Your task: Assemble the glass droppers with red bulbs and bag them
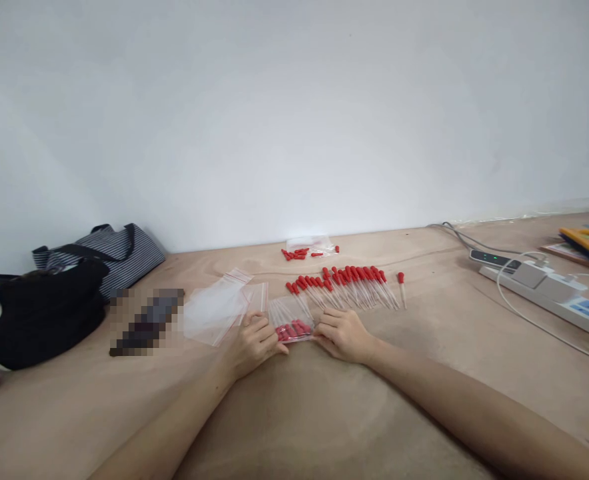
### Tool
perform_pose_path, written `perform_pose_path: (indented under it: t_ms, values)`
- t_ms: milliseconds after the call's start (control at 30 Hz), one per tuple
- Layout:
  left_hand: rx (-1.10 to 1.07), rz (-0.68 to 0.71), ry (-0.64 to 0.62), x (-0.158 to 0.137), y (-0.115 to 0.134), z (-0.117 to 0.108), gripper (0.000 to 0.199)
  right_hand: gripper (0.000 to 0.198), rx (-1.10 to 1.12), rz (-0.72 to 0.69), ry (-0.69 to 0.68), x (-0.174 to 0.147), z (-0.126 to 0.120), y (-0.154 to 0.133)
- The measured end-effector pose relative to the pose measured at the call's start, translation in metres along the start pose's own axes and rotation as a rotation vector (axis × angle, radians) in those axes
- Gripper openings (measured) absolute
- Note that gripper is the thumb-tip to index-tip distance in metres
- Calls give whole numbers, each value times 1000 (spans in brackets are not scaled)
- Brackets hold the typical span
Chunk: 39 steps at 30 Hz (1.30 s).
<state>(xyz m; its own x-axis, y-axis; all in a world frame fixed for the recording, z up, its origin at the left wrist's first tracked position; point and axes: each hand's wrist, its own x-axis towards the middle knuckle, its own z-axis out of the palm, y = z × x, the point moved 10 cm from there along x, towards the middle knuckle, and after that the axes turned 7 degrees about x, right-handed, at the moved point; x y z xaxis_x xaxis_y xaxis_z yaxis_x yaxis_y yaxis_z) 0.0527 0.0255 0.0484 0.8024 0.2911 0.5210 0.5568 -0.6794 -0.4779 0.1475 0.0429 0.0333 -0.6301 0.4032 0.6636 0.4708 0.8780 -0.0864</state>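
A clear zip bag [290, 311] lies flat on the table between my hands. Several glass droppers with red rubber bulbs [292, 330] are inside it, bulbs toward me and tips pointing away. My left hand [255, 343] grips the bag's near left corner, its thumb along the near edge. At the near right corner, the curled fingers of my right hand [343, 335] pinch the bag. Just beyond the bag, a row of loose droppers [357, 283] is spread out, red bulbs facing the wall. Flat zip bags [217, 307] lie overlapping to the left of my left hand.
Loose red bulbs [295, 254] lie by another clear bag [308, 244] near the wall. On the left are a blurred dark object [148, 322], a black bag [49, 313] and a striped bag [132, 257]. A power strip [549, 295] with cables stands on the right.
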Motion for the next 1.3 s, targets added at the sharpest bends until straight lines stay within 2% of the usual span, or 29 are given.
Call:
perform_pose_path:
  t_ms: [100, 200, 300, 367, 467, 567, 867, 1033, 1167, 1233, 1300]
  values:
    - [-108, -153, -2, 3, -11, -5, 42, 29, 80, 147, -33, 1, 0, 18]
    - [-205, -308, -35, 7, -11, -4, 29, 27, 52, 417, -5, 8, -4, 50]
    - [-325, -284, -93, 14, 7, 5, 29, 24, -54, 665, -23, 19, 2, 76]
    - [-377, -259, -115, 15, 14, 10, 29, 23, -88, 747, -89, 29, 14, 82]
    - [-390, -248, -91, 13, 13, 12, 26, 23, -137, 797, -199, 40, 32, 82]
    - [-353, -236, -58, 9, 5, 12, 25, 23, -175, 839, -239, 40, 38, 83]
    - [-192, -342, -141, -11, -36, 40, 31, 29, -193, 911, -281, 24, 29, 86]
    - [-155, -411, -177, -7, -49, 58, 29, 33, -185, 918, -311, 20, 26, 79]
    - [-143, -453, -174, -1, -53, 60, 26, 32, -161, 950, -359, 14, 26, 78]
    - [-118, -504, -183, -2, -62, 56, 28, 32, -142, 972, -383, 11, 26, 78]
    - [-31, -653, -257, -14, -83, 54, 33, 33, -134, 984, -404, 10, 27, 79]
